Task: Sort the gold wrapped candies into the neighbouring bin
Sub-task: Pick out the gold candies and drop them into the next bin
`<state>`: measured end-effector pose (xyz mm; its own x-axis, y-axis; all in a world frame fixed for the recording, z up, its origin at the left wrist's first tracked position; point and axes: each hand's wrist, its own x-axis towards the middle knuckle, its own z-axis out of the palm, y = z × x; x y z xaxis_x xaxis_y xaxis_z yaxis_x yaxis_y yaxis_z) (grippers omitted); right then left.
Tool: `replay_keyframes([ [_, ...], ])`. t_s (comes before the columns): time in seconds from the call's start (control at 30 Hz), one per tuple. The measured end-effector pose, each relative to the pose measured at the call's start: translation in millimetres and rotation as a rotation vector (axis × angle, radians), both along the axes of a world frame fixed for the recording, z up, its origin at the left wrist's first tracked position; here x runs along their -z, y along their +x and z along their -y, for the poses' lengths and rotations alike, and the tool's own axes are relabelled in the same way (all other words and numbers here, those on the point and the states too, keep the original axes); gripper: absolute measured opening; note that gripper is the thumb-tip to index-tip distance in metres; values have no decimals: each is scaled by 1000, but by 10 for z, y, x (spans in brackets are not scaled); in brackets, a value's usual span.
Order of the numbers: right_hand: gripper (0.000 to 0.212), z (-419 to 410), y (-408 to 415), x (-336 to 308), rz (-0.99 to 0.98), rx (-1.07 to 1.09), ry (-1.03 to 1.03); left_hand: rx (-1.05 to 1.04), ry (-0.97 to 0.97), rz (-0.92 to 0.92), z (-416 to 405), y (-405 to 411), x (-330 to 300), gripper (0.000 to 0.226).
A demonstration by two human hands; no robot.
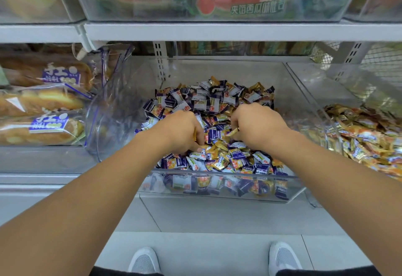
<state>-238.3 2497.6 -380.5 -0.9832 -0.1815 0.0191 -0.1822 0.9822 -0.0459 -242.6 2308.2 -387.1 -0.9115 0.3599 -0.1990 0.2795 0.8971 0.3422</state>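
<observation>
Left grip (181, 131) curled around gold candies (195, 134); right grip (256, 123) pinching one gold candy (232, 132), both in mixed bin (217, 175). Gold bin (369, 136) right.

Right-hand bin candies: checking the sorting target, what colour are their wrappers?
Gold and orange wrappers, clearest in the head view.

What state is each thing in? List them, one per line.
Left hand: curled in the mixed candies, holding gold candies.
Right hand: curled in the pile, pinching a gold candy.
Middle bin: open, holds mixed purple and gold candies.
Right bin: open, holds only gold candies, piled at its near end.
Bread: bagged, stacked on the left.
</observation>
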Motion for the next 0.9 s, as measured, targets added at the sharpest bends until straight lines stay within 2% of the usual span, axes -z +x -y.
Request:
replay_keyframes([
  [0.1, 20, -52, 12, -118, 64, 9, -326, -7, 113, 13, 25, 17, 7, 5],
  [0.17, 20, -62, 70, -192, 165, 92, -602, -30, 153, 45, 50, 14, 6, 7],
  [0.23, 15, -60, 130, -260, 408, 245, -1103, -83, 208, 121, 69, 21, -13, 13],
  [0.27, 11, -51, 153, -298, 562, 306, -1403, -155, 306, 175, 75, 31, -38, 16],
  [0.33, 16, -19, 200, -341, 761, 371, -1830, -396, 690, 323, 59, 81, -129, 17],
  [0.37, 24, 2, 218, -344, 789, 393, -1952, -508, 923, 417, 43, 102, -180, 15],
  [0.43, 39, 49, 224, -326, 771, 434, -2068, -628, 1299, 586, 33, 123, -260, 18],
  [0.47, 41, 69, 216, -320, 759, 446, -2075, -650, 1451, 665, 36, 133, -282, 22],
  [0.53, 29, 85, 191, -310, 746, 437, -2012, -682, 1668, 778, 48, 137, -287, 34],
  [0.6, 9, 77, 155, -277, 746, 455, -1924, -714, 1774, 834, 65, 130, -274, 36],
  [0.7, 14, 64, 106, -185, 727, 432, -1729, -677, 1824, 894, 80, 111, -244, 28],
  [0.73, 15, 58, 99, -164, 683, 394, -1591, -653, 1813, 893, 81, 102, -237, 27],
  [0.77, 14, 42, 92, -140, 606, 319, -1369, -634, 1800, 886, 81, 90, -229, 28],
  [0.83, 10, 31, 90, -103, 437, 57, -817, -605, 1770, 852, 75, 68, -236, 27],
  [0.9, 15, 69, 142, -81, 425, -198, -417, -565, 1654, 765, 45, 59, -262, 17],
])
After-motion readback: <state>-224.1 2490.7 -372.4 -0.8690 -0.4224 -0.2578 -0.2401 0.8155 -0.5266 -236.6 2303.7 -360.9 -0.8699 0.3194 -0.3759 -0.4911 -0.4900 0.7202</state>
